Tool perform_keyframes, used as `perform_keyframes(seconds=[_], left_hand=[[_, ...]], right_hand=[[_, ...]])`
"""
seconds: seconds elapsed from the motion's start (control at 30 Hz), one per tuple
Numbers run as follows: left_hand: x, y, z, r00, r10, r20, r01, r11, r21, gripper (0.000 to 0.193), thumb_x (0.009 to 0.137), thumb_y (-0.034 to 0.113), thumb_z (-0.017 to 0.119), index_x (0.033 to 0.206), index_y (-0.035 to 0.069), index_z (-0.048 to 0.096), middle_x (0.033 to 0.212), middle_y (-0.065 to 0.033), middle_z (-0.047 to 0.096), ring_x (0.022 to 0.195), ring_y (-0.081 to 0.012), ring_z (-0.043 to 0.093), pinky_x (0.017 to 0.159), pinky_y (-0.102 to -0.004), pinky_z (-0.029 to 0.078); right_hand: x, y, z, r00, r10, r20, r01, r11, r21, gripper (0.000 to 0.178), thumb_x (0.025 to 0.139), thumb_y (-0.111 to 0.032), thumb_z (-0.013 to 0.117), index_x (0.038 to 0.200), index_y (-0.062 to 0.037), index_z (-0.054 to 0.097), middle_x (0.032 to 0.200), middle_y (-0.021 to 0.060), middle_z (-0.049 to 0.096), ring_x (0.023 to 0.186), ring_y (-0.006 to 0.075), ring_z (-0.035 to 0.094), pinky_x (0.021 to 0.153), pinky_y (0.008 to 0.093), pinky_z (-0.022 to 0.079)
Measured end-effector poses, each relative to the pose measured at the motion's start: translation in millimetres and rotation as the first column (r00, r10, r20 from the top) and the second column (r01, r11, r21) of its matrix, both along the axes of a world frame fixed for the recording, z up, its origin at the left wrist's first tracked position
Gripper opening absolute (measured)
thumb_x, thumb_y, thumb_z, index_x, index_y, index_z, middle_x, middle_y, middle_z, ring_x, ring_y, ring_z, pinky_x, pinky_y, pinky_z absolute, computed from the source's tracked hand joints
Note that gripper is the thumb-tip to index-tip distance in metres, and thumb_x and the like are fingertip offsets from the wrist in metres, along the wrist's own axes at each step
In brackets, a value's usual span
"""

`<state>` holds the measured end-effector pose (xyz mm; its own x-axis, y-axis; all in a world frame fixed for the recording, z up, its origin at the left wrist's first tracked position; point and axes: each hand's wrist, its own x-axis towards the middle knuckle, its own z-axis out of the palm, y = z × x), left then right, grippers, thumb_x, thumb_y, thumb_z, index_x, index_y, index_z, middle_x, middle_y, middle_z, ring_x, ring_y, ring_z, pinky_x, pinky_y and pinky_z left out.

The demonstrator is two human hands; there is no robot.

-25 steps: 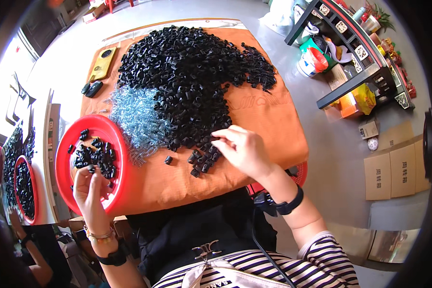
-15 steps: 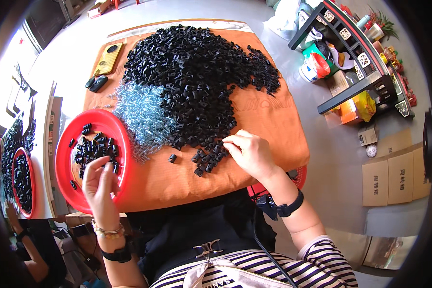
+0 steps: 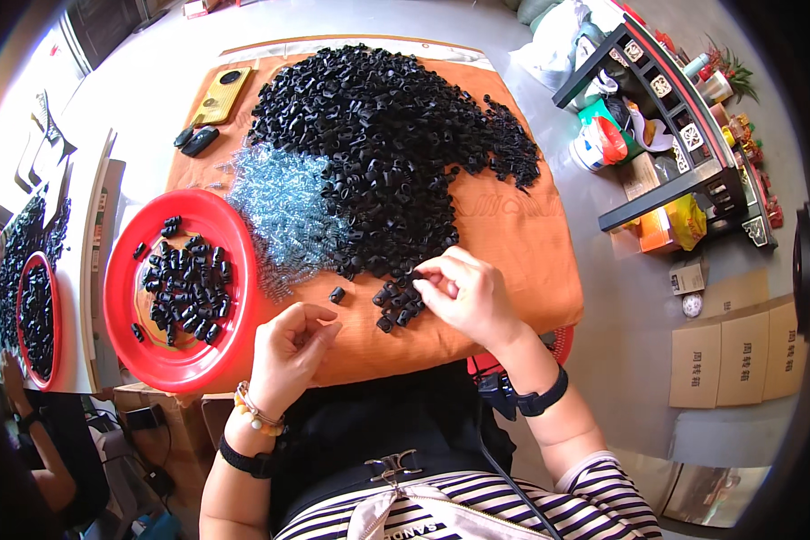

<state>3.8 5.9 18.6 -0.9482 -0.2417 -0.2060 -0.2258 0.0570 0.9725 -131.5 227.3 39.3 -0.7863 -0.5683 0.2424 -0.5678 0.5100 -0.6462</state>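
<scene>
A large heap of small black plastic parts (image 3: 369,117) covers the far middle of the orange cloth (image 3: 513,243), with a pile of clear bluish springs (image 3: 283,207) along its left side. My right hand (image 3: 466,301) is at the heap's near edge, its thumb and fingers pinched on a small black plastic part, mostly hidden by the fingertips. Beside it lies a small group of black pieces (image 3: 391,306). My left hand (image 3: 290,353) hovers over the cloth's near edge, fingers bent, thumb apart, nothing visible in it. A single black piece (image 3: 337,294) lies just beyond it.
At the left, a round red tray (image 3: 126,310) holds several black pieces. A yellow phone (image 3: 222,97) and a small black object (image 3: 200,141) lie at the far left. A mirror (image 3: 72,234) stands left of the table; a dark shelf (image 3: 666,198) and cardboard boxes (image 3: 724,360) are at the right.
My left hand has moved right, from above the red tray to the cloth's near edge. My right hand stays by the heap's near edge, its fingers slightly shifted.
</scene>
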Motion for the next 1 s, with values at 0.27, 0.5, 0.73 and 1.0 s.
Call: perform_keyframes(seconds=[0.27, 0.5, 0.73, 1.0], left_hand=[[0, 4, -2, 0.994, -0.035, -0.105, 0.026, 0.996, -0.087, 0.023, 0.090, 0.011, 0.072, 0.109, -0.001, 0.067, 0.077, -0.0052, 0.071, 0.063, -0.0050, 0.062, 0.057, -0.0214, 0.050], [8, -5, -12, 0.991, 0.093, -0.093, -0.088, 0.995, 0.053, 0.015, 0.087, 0.007, 0.075, 0.096, -0.001, 0.065, 0.074, 0.0002, 0.067, 0.063, -0.0016, 0.057, 0.056, -0.0186, 0.047], [8, -10, -19, 0.992, 0.037, -0.124, -0.036, 0.999, 0.009, 0.014, 0.088, 0.001, 0.072, 0.096, 0.000, 0.061, 0.076, 0.0008, 0.064, 0.064, -0.0039, 0.060, 0.057, -0.0184, 0.046], [10, -17, -23, 0.994, -0.025, -0.102, 0.037, 0.993, 0.116, 0.014, 0.088, 0.001, 0.073, 0.094, 0.000, 0.061, 0.078, 0.0008, 0.064, 0.066, -0.0033, 0.059, 0.058, -0.0186, 0.047]], right_hand=[[34, -49, -7, 0.952, 0.306, -0.020, -0.305, 0.940, -0.153, 0.012, 0.082, -0.007, 0.072, 0.094, -0.0045, 0.070, 0.078, 0.0048, 0.063, 0.054, 0.0122, 0.058, 0.050, 0.0263, 0.047], [24, -59, -17, 0.963, 0.267, -0.046, -0.269, 0.963, -0.032, 0.007, 0.084, -0.008, 0.069, 0.091, -0.0067, 0.071, 0.083, 0.0066, 0.065, 0.064, 0.0229, 0.065, 0.056, 0.0328, 0.052], [18, -88, -13, 0.965, 0.199, -0.169, -0.193, 0.980, 0.048, 0.015, 0.086, -0.010, 0.061, 0.100, -0.0066, 0.067, 0.090, 0.0111, 0.060, 0.075, 0.0295, 0.067, 0.064, 0.0394, 0.055], [23, -92, -17, 0.951, 0.242, -0.192, -0.213, 0.964, 0.158, 0.023, 0.084, -0.005, 0.061, 0.105, -0.0050, 0.067, 0.092, 0.0083, 0.059, 0.077, 0.0262, 0.067, 0.065, 0.0377, 0.056]])
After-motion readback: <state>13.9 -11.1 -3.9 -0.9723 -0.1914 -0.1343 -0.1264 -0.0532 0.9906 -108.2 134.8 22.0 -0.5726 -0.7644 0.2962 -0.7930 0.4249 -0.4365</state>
